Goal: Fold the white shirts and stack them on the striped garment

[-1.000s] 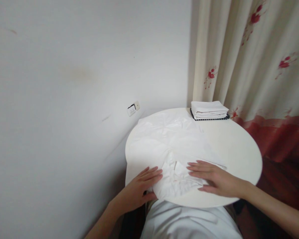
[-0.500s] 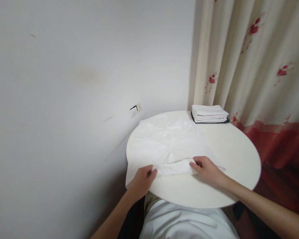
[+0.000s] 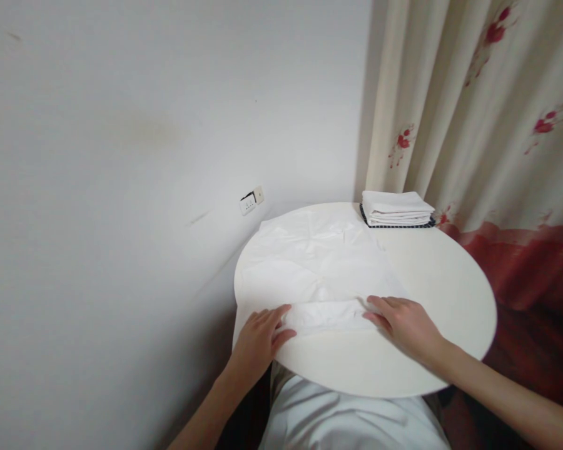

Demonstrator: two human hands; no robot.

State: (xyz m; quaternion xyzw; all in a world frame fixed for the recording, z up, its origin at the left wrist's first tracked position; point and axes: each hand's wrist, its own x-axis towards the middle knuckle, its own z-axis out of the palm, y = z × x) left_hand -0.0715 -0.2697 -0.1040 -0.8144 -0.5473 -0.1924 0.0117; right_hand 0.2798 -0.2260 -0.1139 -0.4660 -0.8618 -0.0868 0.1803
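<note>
A thin white cloth (image 3: 323, 240), perhaps a garment, lies spread over the left and middle of the round table. Its near edge is turned over into a flat strip (image 3: 328, 315). At the strip's left end rests my left hand (image 3: 258, 337), open, with thumb and fingers apart and touching the cloth. My right hand (image 3: 406, 322) lies at the other end, also open, its thumb and fingertips on the strip. The cloth under both palms is hidden.
A stack of folded white cloths (image 3: 396, 209) sits on a dark-trimmed mat at the far right of the white table (image 3: 450, 294). A wall with a socket (image 3: 248, 204) borders the left side. A flowered curtain (image 3: 431, 112) hangs behind on the right.
Both hands have loosened from a pinch on the folded edge and spread their fingers. The strip now lies flatter on the table. The view has shifted slightly.
</note>
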